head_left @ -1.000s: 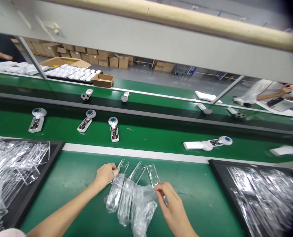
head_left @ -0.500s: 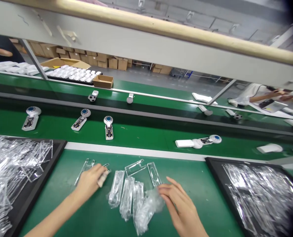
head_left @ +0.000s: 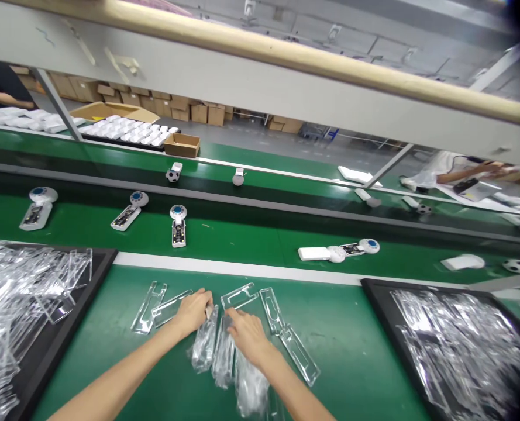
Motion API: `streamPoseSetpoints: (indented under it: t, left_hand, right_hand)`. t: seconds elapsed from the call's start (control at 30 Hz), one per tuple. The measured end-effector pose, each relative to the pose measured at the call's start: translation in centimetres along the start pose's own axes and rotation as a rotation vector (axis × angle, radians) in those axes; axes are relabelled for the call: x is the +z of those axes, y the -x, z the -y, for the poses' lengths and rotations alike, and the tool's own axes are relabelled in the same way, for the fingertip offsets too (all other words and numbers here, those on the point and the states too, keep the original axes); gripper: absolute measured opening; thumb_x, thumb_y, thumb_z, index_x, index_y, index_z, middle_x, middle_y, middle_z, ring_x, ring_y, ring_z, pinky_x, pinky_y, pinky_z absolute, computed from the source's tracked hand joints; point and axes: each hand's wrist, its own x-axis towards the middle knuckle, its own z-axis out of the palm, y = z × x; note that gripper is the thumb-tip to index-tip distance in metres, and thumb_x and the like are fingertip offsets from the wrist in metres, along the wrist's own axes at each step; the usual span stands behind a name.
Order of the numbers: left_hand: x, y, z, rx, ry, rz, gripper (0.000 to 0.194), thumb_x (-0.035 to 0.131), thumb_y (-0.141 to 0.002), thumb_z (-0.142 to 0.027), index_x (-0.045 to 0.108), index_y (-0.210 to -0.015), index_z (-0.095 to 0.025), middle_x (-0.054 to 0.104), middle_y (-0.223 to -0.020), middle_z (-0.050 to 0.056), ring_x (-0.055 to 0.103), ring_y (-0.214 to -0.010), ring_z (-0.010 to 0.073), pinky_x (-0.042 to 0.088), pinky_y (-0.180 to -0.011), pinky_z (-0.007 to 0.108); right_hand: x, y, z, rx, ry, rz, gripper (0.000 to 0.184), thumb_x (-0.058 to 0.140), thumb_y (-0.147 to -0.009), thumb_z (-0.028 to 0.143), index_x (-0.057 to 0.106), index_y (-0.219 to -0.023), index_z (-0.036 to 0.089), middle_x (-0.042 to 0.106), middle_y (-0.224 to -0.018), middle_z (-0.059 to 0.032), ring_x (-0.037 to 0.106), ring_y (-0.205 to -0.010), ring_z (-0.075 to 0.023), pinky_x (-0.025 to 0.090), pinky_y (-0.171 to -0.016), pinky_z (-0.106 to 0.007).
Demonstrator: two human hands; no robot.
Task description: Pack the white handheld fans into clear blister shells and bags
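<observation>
My left hand [head_left: 193, 311], a beige cover on one fingertip, has its fingers closed at the top of the leftmost clear plastic bag [head_left: 203, 348], which holds clear plastic pieces. Beside it, the curled fingers of my right hand [head_left: 247, 334] pinch the upper end of the middle clear bag [head_left: 223, 359]. A third, crumpled bag [head_left: 250, 389] lies partly under my right wrist. Around the hands, flat clear plastic frames lie loose: one frame [head_left: 149, 307] at the left, another [head_left: 239, 296] behind the bags, and a further one [head_left: 300, 354] right of my right forearm.
Black trays of clear plastic frames flank me, the left tray [head_left: 86, 316] and the right tray [head_left: 376, 304]. Beyond a white strip [head_left: 237, 268], a green belt [head_left: 242, 234] carries white devices with exposed circuit boards [head_left: 178, 233]. A white overhead beam [head_left: 260, 76] crosses above. Other people's arms show at both sides.
My left hand has moved right to the leftmost bag. My right hand has moved left from the crumpled bag to the middle one, uncovering a loose frame. Devices on the near belt have shifted left.
</observation>
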Motion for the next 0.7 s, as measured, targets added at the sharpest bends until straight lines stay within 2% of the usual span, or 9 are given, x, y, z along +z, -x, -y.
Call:
streamPoseSetpoints:
  t: [0.1, 0.23, 0.3, 0.37, 0.43, 0.5, 0.57, 0.63, 0.7]
  left_hand:
    - [-0.5, 0.6, 0.0, 0.020, 0.031, -0.018, 0.019, 0.040, -0.081, -0.012, 0.057, -0.086, -0.020, 0.064, -0.090, 0.005, 0.063, -0.081, 0.0193, 0.042, -0.069, 0.027]
    - [-2.8, 3.5, 0.1, 0.076, 0.106, -0.082, 0.021, 0.036, -0.083, -0.011, 0.053, -0.088, -0.023, 0.061, -0.090, 0.001, 0.060, -0.076, 0.0161, 0.040, -0.068, 0.026]
    - [-4.5, 5.6, -0.1, 0.156, 0.197, -0.123, 0.023, 0.035, -0.082, -0.008, 0.051, -0.087, -0.024, 0.059, -0.091, 0.001, 0.058, -0.073, 0.0141, 0.040, -0.066, 0.024]
    - [-6.0, 7.5, -0.3, 0.245, 0.262, -0.148, 0.023, 0.035, -0.081, -0.008, 0.051, -0.085, -0.024, 0.057, -0.093, 0.001, 0.057, -0.071, 0.0125, 0.040, -0.063, 0.022]
    - [-7.2, 9.1, -0.5, 0.300, 0.245, -0.175, 0.023, 0.036, -0.081, -0.008, 0.051, -0.084, -0.024, 0.056, -0.094, 0.001, 0.055, -0.067, 0.0111, 0.039, -0.059, 0.022]
    - [-7.9, 10.4, -0.5, 0.334, 0.173, -0.265, 0.023, 0.036, -0.081, -0.007, 0.052, -0.083, -0.024, 0.057, -0.095, 0.001, 0.055, -0.063, 0.0105, 0.038, -0.055, 0.022]
    - [-8.4, 11.5, -0.3, 0.382, 0.094, -0.412, 0.024, 0.036, -0.081, -0.005, 0.051, -0.081, -0.024, 0.060, -0.097, 0.003, 0.057, -0.069, 0.0130, 0.039, -0.058, 0.025]
    - [-9.1, 12.4, 0.0, 0.458, 0.027, -0.558, 0.023, 0.038, -0.081, -0.005, 0.052, -0.079, -0.024, 0.063, -0.097, 0.004, 0.058, -0.083, 0.0183, 0.042, -0.068, 0.030]
    - [-9.8, 13.2, 0.4, 0.527, -0.029, -0.664, 0.018, 0.043, -0.081, -0.009, 0.052, -0.081, -0.024, 0.067, -0.095, 0.003, 0.057, -0.089, 0.0219, 0.041, -0.076, 0.035]
  right_hand:
    - [0.1, -0.3, 0.0, -0.010, -0.019, -0.026, 0.019, 0.049, -0.081, 0.008, 0.061, -0.081, 0.022, 0.065, -0.082, -0.0015, 0.065, -0.076, -0.0184, 0.041, -0.064, -0.025]
    - [-2.8, 1.7, 0.8, -0.069, -0.059, -0.088, 0.018, 0.041, -0.090, 0.013, 0.056, -0.085, 0.022, 0.059, -0.097, -0.0017, 0.062, -0.077, -0.0136, 0.043, -0.069, -0.024]
    - [-3.3, 2.6, 1.0, -0.130, -0.057, -0.084, 0.017, 0.040, -0.090, 0.012, 0.054, -0.088, 0.022, 0.057, -0.106, -0.0025, 0.062, -0.077, -0.0135, 0.043, -0.067, -0.025]
    - [-2.6, 2.8, 1.0, -0.151, -0.009, -0.042, 0.018, 0.043, -0.086, 0.008, 0.052, -0.094, 0.022, 0.057, -0.108, -0.0028, 0.063, -0.077, -0.0153, 0.043, -0.064, -0.026]
    - [-1.1, 2.4, 0.6, -0.121, 0.051, 0.002, 0.028, 0.049, -0.081, 0.005, 0.051, -0.103, 0.022, 0.059, -0.107, -0.0029, 0.064, -0.078, -0.0173, 0.042, -0.063, -0.026]
    - [0.6, 1.5, 0.2, -0.090, 0.082, 0.023, 0.030, 0.052, -0.078, 0.004, 0.053, -0.102, 0.022, 0.060, -0.104, -0.0024, 0.064, -0.075, -0.0176, 0.040, -0.060, -0.026]
    - [1.6, 0.7, -0.1, -0.082, 0.080, 0.028, 0.023, 0.049, -0.079, 0.002, 0.056, -0.090, 0.022, 0.062, -0.094, -0.0010, 0.064, -0.071, -0.0169, 0.038, -0.058, -0.025]
    - [1.6, 0.5, 0.1, -0.083, 0.065, 0.022, 0.021, 0.046, -0.081, 0.002, 0.055, -0.083, 0.021, 0.062, -0.086, 0.0000, 0.063, -0.069, -0.0163, 0.037, -0.058, -0.025]
    - [0.7, 1.1, 0.7, -0.095, 0.046, 0.010, 0.021, 0.042, -0.084, 0.003, 0.053, -0.086, 0.021, 0.061, -0.087, 0.0001, 0.062, -0.069, -0.0156, 0.037, -0.059, -0.025]
